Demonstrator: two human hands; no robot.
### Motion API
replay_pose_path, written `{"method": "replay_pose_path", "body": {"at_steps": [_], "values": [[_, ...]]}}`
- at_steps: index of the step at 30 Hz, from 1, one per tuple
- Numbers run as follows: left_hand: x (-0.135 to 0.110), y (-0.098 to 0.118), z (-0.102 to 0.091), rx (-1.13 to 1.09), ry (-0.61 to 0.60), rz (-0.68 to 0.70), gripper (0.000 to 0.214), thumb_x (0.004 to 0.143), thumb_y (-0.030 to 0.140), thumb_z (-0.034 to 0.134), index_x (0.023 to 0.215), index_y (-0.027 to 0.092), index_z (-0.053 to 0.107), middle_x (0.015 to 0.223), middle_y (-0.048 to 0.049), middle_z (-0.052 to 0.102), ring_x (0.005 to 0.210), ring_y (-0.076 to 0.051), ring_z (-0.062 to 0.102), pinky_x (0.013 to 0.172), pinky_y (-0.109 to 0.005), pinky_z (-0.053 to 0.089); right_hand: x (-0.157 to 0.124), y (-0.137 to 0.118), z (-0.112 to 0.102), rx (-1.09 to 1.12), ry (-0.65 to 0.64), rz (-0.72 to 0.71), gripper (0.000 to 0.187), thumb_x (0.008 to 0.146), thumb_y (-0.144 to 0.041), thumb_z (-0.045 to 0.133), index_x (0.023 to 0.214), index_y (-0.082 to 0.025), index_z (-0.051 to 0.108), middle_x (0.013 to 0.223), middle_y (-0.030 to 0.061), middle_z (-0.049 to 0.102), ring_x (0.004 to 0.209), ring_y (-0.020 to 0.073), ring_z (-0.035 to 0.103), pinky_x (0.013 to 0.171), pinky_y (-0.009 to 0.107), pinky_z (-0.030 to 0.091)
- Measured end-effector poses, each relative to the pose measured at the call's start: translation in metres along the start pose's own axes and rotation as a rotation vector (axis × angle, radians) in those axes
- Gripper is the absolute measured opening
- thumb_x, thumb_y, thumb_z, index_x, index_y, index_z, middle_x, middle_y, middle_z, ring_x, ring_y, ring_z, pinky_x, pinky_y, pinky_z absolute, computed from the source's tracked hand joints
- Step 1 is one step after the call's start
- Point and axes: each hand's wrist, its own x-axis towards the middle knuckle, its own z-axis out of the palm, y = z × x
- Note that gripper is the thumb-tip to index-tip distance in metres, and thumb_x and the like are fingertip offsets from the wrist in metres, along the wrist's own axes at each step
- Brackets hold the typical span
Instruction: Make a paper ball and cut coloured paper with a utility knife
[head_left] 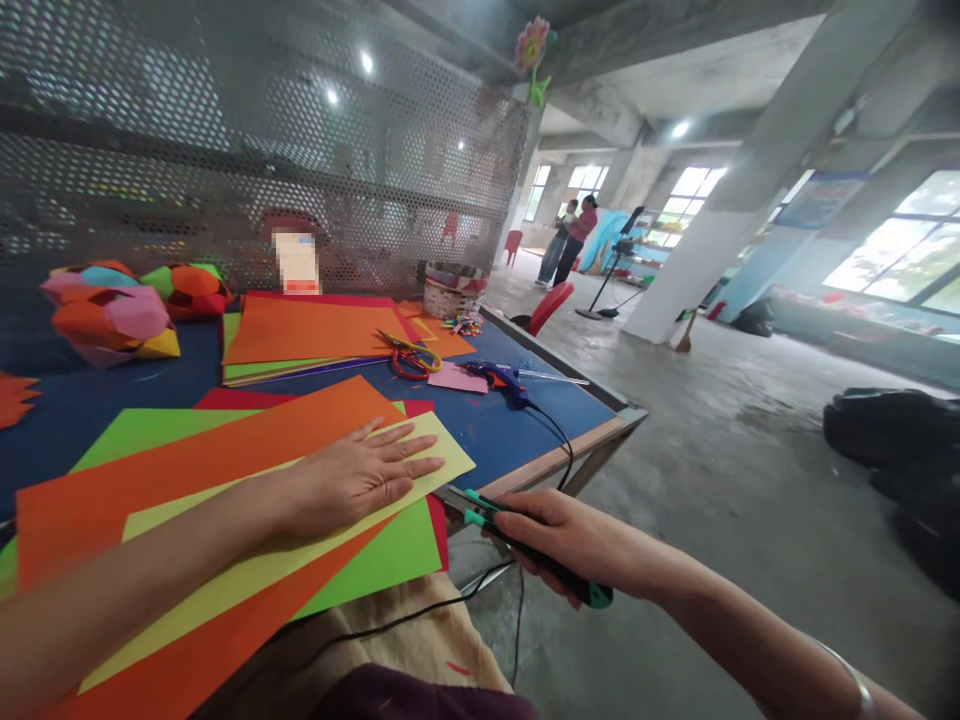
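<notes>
My left hand (356,478) lies flat with fingers spread on a folded-looking pale yellow sheet of paper (442,440). Under it are an orange sheet (315,412), a bright green sheet (397,562) and a red sheet, fanned at different angles along the table's near edge. My right hand (555,540) is wrapped round a black and green utility knife (577,585), held just off the table's corner side. Its blade end points at the papers' right edge; whether it touches them I cannot tell.
On the blue table (592,415) lie a stack of coloured paper (307,330), scissors (411,357), a blue glue gun (502,380) with its cord, and a woven basket (454,290). Folded paper shapes (112,315) sit left. A perforated metal panel (375,180) stands behind. Two people (574,240) stand far off.
</notes>
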Motion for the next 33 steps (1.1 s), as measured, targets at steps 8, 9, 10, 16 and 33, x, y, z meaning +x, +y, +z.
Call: {"method": "replay_pose_path", "body": {"at_steps": [8,9,10,16,33], "values": [[0.000,-0.001,0.001,0.016,0.005,0.015,0.051,0.109,0.053,0.022,0.157,0.042,0.034,0.171,0.0074,0.021,0.161,-0.021,0.010,0.130,-0.050,0.005,0.002,-0.004,0.004,0.031,-0.029,0.001,0.034,0.105,-0.045,0.049,0.081,-0.021,0.048,0.064,-0.0084,0.050,0.040,0.0030,0.044,0.035,0.013,0.038],[0.000,-0.002,0.001,0.017,0.007,0.018,0.051,0.109,0.053,0.022,0.157,0.042,0.034,0.171,0.0071,0.021,0.161,-0.021,0.010,0.130,-0.050,0.005,0.002,-0.004,0.004,0.037,-0.032,0.000,0.035,0.104,-0.046,0.049,0.081,-0.021,0.047,0.064,-0.0084,0.049,0.041,0.0028,0.045,0.035,0.013,0.038],[0.000,-0.002,0.002,0.019,0.010,0.021,0.051,0.109,0.053,0.022,0.157,0.042,0.034,0.171,0.0071,0.021,0.161,-0.021,0.010,0.130,-0.049,0.005,0.002,-0.004,0.005,0.042,-0.034,-0.003,0.034,0.105,-0.045,0.049,0.081,-0.020,0.048,0.064,-0.0083,0.049,0.041,0.0027,0.045,0.035,0.012,0.038],[0.001,-0.005,0.005,0.042,0.008,0.020,0.051,0.109,0.054,0.019,0.158,0.043,0.030,0.172,0.0093,0.018,0.161,-0.019,0.008,0.129,-0.048,0.002,0.004,-0.005,0.007,0.033,-0.058,0.000,0.026,0.105,-0.042,0.048,0.092,-0.020,0.052,0.064,-0.0079,0.051,0.041,0.0036,0.046,0.034,0.012,0.037],[0.002,-0.002,0.003,0.045,-0.001,-0.009,0.050,0.110,0.052,0.020,0.159,0.043,0.028,0.172,0.0111,0.017,0.161,-0.017,0.007,0.129,-0.046,0.001,-0.001,-0.018,0.020,0.017,-0.072,-0.011,0.031,0.106,-0.036,0.043,0.081,-0.021,0.050,0.059,-0.0079,0.049,0.040,0.0042,0.042,0.034,0.012,0.036]]}}
